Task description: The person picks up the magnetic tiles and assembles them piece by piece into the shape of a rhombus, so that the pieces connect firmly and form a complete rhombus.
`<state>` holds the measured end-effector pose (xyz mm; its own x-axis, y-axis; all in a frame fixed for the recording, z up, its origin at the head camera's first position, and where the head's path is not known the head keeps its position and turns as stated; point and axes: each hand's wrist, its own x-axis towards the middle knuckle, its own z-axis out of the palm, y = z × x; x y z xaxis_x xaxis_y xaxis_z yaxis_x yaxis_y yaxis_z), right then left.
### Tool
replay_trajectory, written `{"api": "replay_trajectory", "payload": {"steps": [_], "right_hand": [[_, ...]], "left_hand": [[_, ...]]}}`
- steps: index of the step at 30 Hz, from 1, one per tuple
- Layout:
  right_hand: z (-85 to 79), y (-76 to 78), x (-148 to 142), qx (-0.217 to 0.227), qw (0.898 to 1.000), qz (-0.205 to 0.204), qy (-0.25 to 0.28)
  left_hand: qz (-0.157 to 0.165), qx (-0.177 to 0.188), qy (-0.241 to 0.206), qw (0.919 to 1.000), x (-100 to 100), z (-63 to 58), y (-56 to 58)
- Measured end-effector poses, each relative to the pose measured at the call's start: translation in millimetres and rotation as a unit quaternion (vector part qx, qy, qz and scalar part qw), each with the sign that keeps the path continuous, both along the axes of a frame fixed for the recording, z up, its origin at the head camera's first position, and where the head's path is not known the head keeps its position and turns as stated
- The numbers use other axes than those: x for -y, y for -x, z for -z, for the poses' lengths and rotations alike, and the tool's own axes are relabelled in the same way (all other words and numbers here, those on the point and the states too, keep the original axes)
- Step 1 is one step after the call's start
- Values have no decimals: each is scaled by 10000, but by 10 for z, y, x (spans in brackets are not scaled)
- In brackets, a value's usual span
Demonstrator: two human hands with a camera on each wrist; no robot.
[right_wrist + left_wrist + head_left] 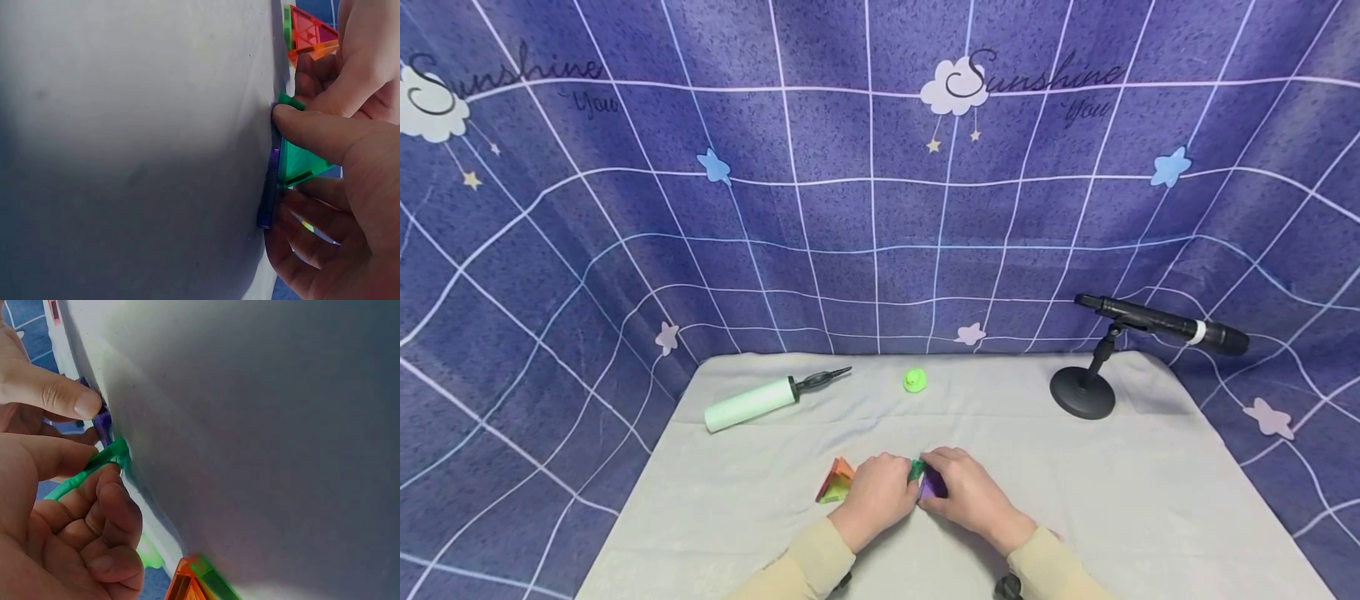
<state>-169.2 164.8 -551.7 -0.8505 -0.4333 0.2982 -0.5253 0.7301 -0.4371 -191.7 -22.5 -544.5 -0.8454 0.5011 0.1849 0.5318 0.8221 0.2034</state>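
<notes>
Near the front middle of the table, my left hand (877, 490) pinches a translucent green magnetic tile (117, 449) between thumb and fingers. Close beside it, my right hand (967, 493) holds a purple magnetic tile (932, 485), with the thumb on one side and fingers on the other. In the right wrist view the purple tile (269, 190) lies low against the cloth, and the triangular green tile (301, 164) stands up along it. My fingers hide parts of both. Left of my left hand stands a small pyramid of orange, red and green tiles (837, 482).
A pale green hand pump (751, 407) with a black nozzle lies at the back left of the white-covered table (1150, 500). A small bright green duck (914, 381) sits at the back middle. At the back right, a black microphone (1157, 321) rests on a round-based stand (1082, 392).
</notes>
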Motion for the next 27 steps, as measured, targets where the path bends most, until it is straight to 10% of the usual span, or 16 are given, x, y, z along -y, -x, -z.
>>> {"api": "replay_trajectory", "payload": {"steps": [27], "right_hand": [[49,5,101,25,9997,212,110]], "left_hand": [[112,4,-198,9997,15,-15,-28]]}}
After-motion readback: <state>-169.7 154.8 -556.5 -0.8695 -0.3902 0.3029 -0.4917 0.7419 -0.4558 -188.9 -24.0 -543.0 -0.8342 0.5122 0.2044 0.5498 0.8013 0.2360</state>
